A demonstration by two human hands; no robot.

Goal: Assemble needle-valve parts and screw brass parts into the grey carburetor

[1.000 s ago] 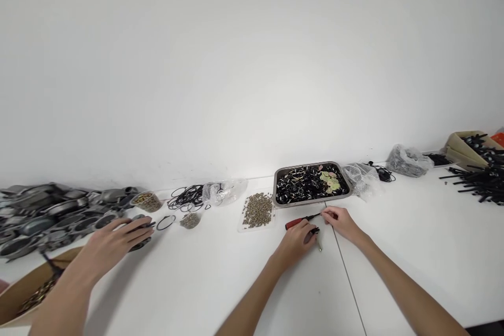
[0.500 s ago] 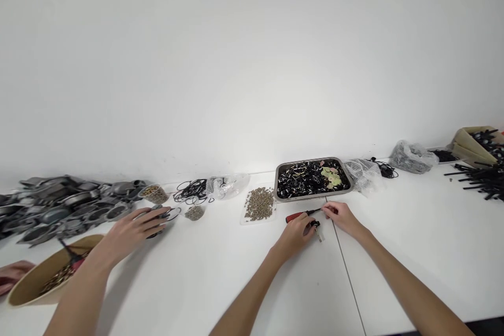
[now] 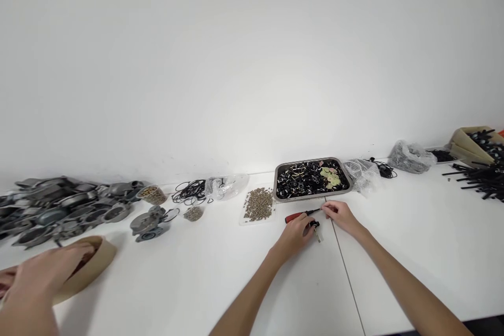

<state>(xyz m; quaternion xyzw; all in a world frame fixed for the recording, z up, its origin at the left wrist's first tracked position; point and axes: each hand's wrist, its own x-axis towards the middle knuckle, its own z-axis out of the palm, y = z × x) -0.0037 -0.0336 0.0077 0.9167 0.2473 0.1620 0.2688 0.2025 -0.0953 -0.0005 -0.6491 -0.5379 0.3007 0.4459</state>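
Note:
My left hand rests low over the white table, its fingers closed on a small black part with a light metal pin or strip sticking out below. Just behind that hand lies a red-handled screwdriver, its dark shaft aimed at my other hand. My right hand has thumb and fingertips pinched together close to the screwdriver's tip. Whatever sits in that pinch is too small to make out. Beyond both hands stands a metal tray full of black ring-shaped parts and some yellowish pieces.
Left of the tray is a flat sheet bearing small brass-coloured pieces. A co-worker's hand reaches into a tan bin. Grey metal castings are heaped at left; one assembly stands apart. Black rods lie at far right.
The co-worker's hand has left the grey metal assembly and moved left and nearer, into the tan bin. My own hands have stayed almost still.

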